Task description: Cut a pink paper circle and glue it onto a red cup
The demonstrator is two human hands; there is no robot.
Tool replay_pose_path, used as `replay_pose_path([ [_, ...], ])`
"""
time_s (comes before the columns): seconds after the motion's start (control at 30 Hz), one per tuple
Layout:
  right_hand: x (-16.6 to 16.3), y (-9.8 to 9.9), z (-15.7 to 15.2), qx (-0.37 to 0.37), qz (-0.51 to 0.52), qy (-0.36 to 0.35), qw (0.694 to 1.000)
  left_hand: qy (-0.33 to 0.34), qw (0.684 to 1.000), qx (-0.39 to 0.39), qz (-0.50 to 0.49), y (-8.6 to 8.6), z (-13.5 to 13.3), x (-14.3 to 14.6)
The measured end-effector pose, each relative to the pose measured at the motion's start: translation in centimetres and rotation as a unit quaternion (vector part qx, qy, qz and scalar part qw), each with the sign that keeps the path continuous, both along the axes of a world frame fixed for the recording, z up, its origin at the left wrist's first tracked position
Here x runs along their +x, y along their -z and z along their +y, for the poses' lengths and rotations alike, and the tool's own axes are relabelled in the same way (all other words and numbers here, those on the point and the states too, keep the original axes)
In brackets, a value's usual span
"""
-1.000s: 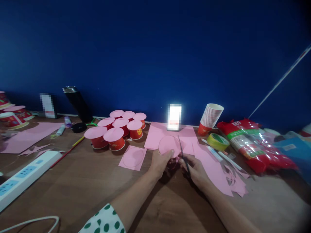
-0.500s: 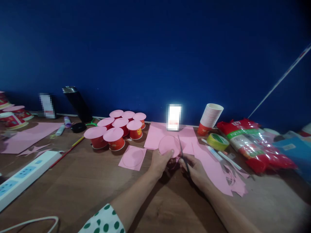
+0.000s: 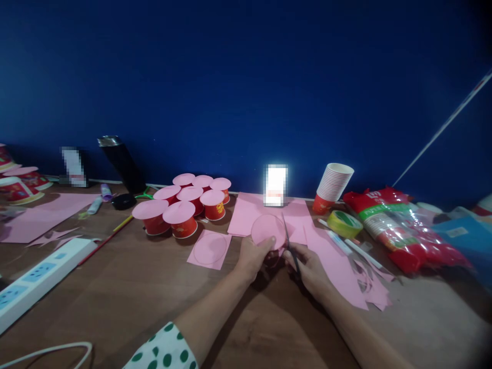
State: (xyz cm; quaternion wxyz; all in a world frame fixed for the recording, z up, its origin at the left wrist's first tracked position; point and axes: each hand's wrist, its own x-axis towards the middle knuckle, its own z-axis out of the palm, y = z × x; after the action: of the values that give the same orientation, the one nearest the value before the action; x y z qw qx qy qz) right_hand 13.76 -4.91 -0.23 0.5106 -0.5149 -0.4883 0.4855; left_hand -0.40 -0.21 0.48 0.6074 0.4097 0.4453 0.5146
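My left hand (image 3: pixel 251 256) pinches a round pink paper disc (image 3: pixel 268 229) near its lower edge, with the thumb on top. Black scissors (image 3: pixel 292 256) are gripped in my right hand (image 3: pixel 307 269), their blades pointing away along the disc's right edge. A thin strip of pink paper hangs near the blades. To the left lies a square of pink paper (image 3: pixel 209 249) with a circle drawn on it. Behind the disc are pink sheets (image 3: pixel 242 214). Several red paper cups (image 3: pixel 180 229) topped with pink discs stand upside down at the left.
A leaning stack of paper cups (image 3: pixel 333 184), green-yellow tape (image 3: pixel 345 224) and a plastic pack of cups (image 3: pixel 403 225) are on the right. Paper scraps (image 3: pixel 374 289) lie nearer. On the left are a white power strip (image 3: pixel 46 277) and a black flask (image 3: pixel 121 164). A blue wall (image 3: pixel 246 92) rises behind.
Hardly anything differs: both hands, the disc and the scissors keep almost the same place. At the far left edge a blurred shape shows beside the cups.
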Motion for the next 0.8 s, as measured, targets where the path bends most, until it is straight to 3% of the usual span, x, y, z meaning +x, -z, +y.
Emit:
replay_pose_path([
  [0.5,-0.03,-0.26,-0.1,-0.005,-0.015,0.003,1.0,-0.015,1.0,0.004,-0.014,-0.16,-0.04,0.09],
  [0.8,0.11,0.18,0.04,0.006,-0.01,-0.009,1.0,-0.001,0.999,0.02,-0.025,0.77,0.33,0.06],
])
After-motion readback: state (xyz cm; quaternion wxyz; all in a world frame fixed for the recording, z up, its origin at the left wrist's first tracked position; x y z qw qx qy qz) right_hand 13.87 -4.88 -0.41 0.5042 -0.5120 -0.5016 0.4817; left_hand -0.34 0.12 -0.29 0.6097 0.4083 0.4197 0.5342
